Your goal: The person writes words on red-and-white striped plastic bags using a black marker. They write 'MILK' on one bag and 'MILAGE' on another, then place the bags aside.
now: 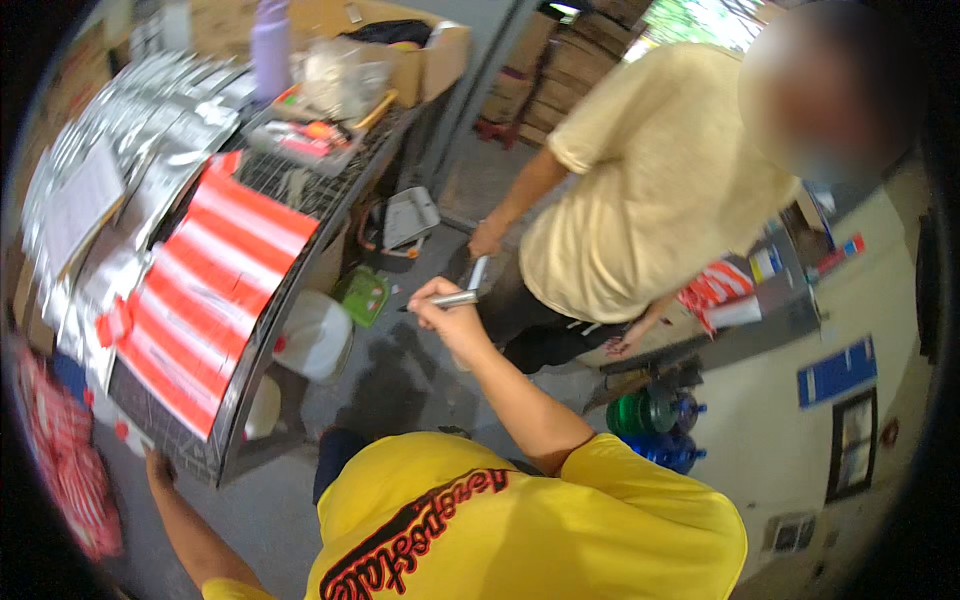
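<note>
- The right hand (447,318) has its fingers closed on a slim silver-and-dark marker (455,299), held in mid-air with the dark tip pointing left, touching no surface.
- The left hand (158,468) is low at the near corner of a dark wire-mesh table (170,430); its fingers are mostly hidden, so I cannot tell whether they grip anything.
- As for progress, I judge the marker to be in hand and ready, while the flat red-and-white striped pile (210,300) lies spread on the table between the two hands, untouched by the tip. Blur makes it hard to say whether any of it is marked, so what is left stays open.
- Beyond the striped pile, up and left of the right hand, a heap of crinkled, glossy silver film packs (100,235) bulges in overlapping folds, with a flat white paper (85,205) on top.
- Farther up from the right hand sit a smooth cylindrical lavender bottle (270,50) and a clear shallow plastic tray (345,160).
- Left of the right hand, on the floor, stands a rounded, translucent white plastic jug (318,340); nearer is a green plastic scoop-like piece (362,296).
- Just beyond the right hand stands a co-worker in a soft beige shirt (640,170).
</note>
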A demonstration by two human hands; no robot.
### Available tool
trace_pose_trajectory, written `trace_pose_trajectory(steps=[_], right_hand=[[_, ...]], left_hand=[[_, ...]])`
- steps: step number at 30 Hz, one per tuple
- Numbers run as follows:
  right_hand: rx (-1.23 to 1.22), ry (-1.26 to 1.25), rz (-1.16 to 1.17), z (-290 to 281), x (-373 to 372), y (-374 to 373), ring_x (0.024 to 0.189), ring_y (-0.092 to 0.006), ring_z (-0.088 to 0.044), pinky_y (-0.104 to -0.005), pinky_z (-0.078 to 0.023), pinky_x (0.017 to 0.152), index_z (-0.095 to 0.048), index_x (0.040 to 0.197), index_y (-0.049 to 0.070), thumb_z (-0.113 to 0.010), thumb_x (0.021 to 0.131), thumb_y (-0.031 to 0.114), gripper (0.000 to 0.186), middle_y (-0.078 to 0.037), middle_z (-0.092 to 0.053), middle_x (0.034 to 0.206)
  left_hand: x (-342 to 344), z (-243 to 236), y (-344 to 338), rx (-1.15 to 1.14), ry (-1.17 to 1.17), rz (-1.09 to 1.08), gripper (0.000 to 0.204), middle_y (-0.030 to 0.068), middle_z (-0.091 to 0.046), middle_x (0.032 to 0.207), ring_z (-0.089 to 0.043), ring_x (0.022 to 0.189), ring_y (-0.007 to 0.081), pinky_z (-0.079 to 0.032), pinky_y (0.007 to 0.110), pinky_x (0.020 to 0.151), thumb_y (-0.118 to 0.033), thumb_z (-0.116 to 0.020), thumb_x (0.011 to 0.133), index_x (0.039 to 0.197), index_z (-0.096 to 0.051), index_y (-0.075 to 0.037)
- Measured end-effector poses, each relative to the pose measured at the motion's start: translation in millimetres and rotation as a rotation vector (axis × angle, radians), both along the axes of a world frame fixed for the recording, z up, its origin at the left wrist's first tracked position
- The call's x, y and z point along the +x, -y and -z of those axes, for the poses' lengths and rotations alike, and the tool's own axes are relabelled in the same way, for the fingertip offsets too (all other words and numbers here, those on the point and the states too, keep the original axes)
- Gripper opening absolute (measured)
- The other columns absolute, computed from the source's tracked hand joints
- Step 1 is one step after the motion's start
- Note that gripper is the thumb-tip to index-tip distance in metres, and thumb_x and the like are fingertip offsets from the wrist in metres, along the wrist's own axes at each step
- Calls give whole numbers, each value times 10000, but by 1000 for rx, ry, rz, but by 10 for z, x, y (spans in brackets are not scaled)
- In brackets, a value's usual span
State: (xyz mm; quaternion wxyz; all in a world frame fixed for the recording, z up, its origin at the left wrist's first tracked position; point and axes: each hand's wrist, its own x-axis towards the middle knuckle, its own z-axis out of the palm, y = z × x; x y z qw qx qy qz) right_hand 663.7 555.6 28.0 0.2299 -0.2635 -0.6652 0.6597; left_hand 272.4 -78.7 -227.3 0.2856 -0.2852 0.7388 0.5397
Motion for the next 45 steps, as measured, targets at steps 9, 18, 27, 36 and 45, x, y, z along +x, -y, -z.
trace_pose_trajectory(steps=[9,18,27,36,45], right_hand=[[-12,-144,64,-117,-166,178,700,-55,-536,-230,-423,619,-639,950,71,-732,960,94,97,26,-598,780],[157,-123,77,-259,-733,635,696,-70,-570,-271,-452,633,-641,892,80,-753,934,159,144,32,-608,756],[-13,-100,87,-122,-1086,619,670,-69,-554,-255,-442,599,-663,940,78,-762,924,104,104,25,-621,768],[-83,-147,-115,-85,-2062,281,702,-59,-560,-228,-438,627,-682,995,53,-735,933,77,84,15,-649,835],[-64,-12,-503,-7,-3078,-106,787,-107,-669,-261,-551,740,-710,1040,31,-749,941,85,119,-40,-718,918]], left_hand=[[-305,-371,-78,-91,65,5,731,136,-614,915,-374,371,175,-317,317,334,-612,-431,1041,1641,-95,-365],[-428,-215,240,-37,8,-45,811,133,-607,996,-407,447,160,-323,289,358,-434,-702,918,1607,-281,-367],[-608,-338,529,-114,-314,-158,734,105,-628,1255,-481,630,145,-354,293,474,-375,-702,958,1608,-370,-289],[290,-879,-20,-307,-690,-188,573,140,-582,1270,-596,956,208,-501,369,788,-318,-665,1030,1543,-507,-119],[1399,-1572,-1782,-1115,-557,-171,613,190,-487,1482,-483,1317,422,-400,520,1121,-497,-623,1006,1525,-535,-183]])
